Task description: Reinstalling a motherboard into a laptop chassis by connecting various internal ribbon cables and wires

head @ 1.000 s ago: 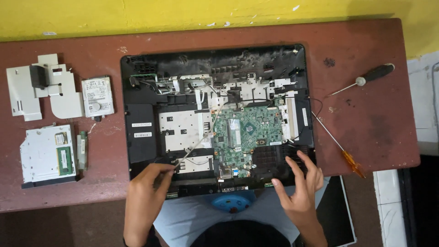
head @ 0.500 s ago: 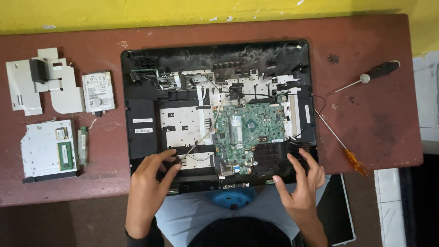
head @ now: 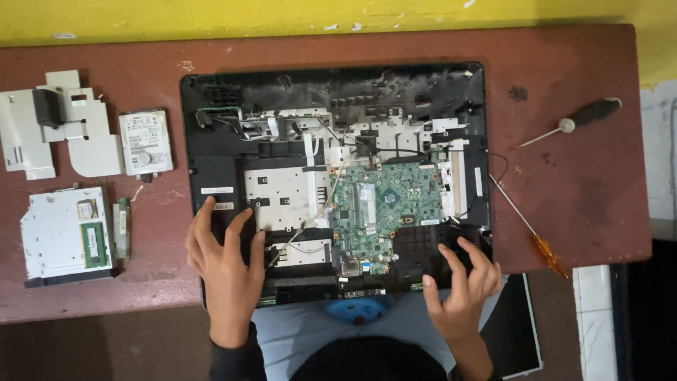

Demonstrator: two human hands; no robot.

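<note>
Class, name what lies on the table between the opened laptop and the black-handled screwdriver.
In the head view, a thin orange-handled screwdriver lies between the laptop and the black-handled screwdriver.

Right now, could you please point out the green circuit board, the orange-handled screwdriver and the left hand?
green circuit board (head: 386,208), head view, middle of the board.
orange-handled screwdriver (head: 549,255), head view, on its handle.
left hand (head: 224,262), head view, back of the hand.

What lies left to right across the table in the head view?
White bracket → hard drive → left hand → green board → right hand → orange-handled screwdriver → black-handled screwdriver.
</note>
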